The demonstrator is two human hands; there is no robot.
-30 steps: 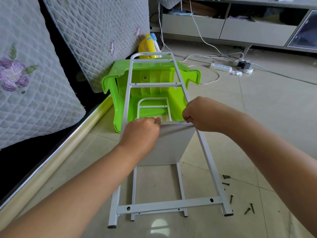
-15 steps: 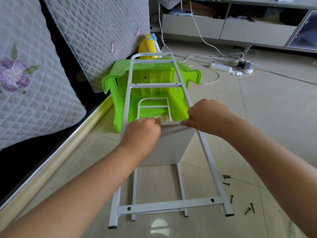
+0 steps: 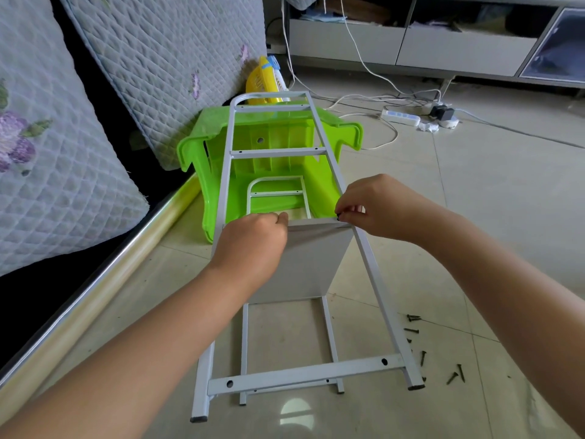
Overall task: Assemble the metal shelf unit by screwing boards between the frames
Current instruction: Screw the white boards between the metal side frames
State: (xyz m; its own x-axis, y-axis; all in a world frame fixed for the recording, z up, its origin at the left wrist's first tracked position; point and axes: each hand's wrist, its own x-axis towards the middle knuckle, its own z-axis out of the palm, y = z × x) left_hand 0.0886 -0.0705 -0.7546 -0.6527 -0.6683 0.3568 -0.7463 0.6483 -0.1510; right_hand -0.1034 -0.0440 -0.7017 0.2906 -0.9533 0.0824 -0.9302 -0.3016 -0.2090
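Observation:
A white metal frame (image 3: pixel 303 373) lies tilted over a second white frame (image 3: pixel 329 337) on the floor. Between them stands a grey board (image 3: pixel 313 264). My left hand (image 3: pixel 253 245) grips the board's top edge at the upper frame's crossbar. At the crossbar's right end, my right hand (image 3: pixel 373 205) pinches a small dark screw (image 3: pixel 338 217) with its fingertips. Several more dark screws (image 3: pixel 418 343) are scattered over the tiles to the right of the frames.
A green plastic stool (image 3: pixel 266 166) on its side props the frames' far end. Quilted cushions (image 3: pixel 57 160) and a sofa's metal edge (image 3: pixel 95 296) run along the left. A power strip (image 3: pixel 400 117) with cables and a low cabinet (image 3: pixel 443 49) are at the back.
My right hand has slid right along the crossbar and opened from a fist over its end into a fingertip pinch on a screw. My left hand and the board have stayed put.

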